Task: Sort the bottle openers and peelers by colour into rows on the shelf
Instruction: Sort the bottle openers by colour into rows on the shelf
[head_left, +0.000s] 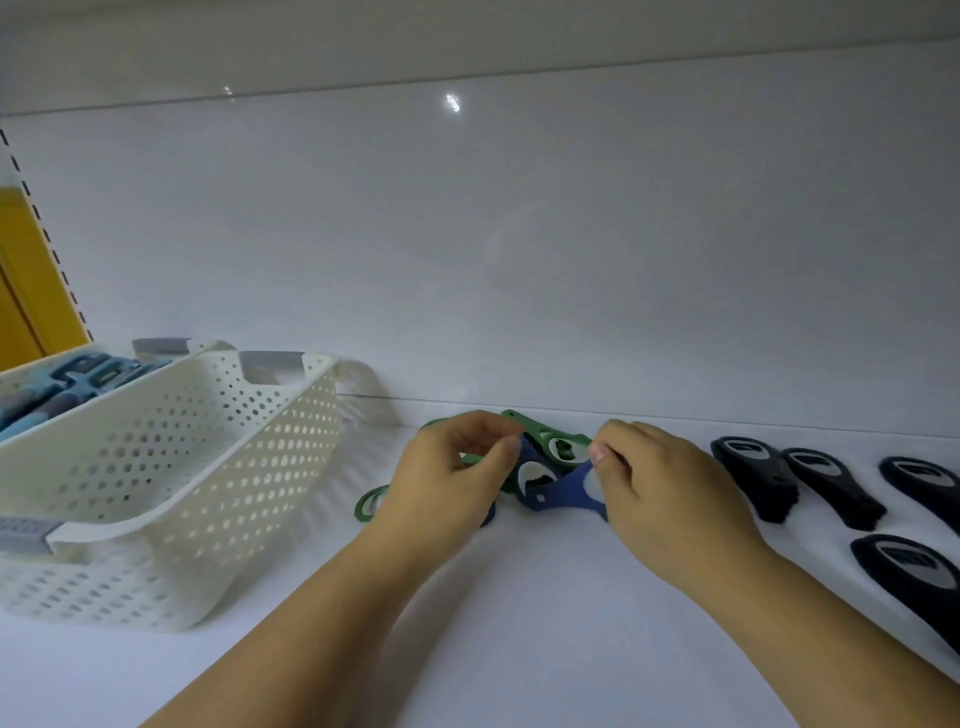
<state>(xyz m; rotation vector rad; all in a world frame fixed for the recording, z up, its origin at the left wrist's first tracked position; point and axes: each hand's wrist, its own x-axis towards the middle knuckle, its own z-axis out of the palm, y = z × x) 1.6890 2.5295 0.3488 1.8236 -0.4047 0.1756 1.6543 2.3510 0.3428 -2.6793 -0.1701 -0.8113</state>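
Observation:
A small heap of green bottle openers (551, 441) and blue bottle openers (558, 493) lies on the white shelf (519, 623) between my hands. My left hand (447, 473) pinches the upper end of a dark blue opener (530, 457). The fingers of my right hand (660, 488) are closed on the end of the lighter blue opener. Another green opener (366, 504) pokes out from under my left wrist. Several black bottle openers (753, 475) lie side by side on the right.
An empty white perforated basket (171, 467) stands at the left, tilted toward me. Behind it a second basket (62, 384) holds blue tools. The shelf's white back wall (519, 260) rises close behind the heap. More black openers (914, 577) reach the right edge.

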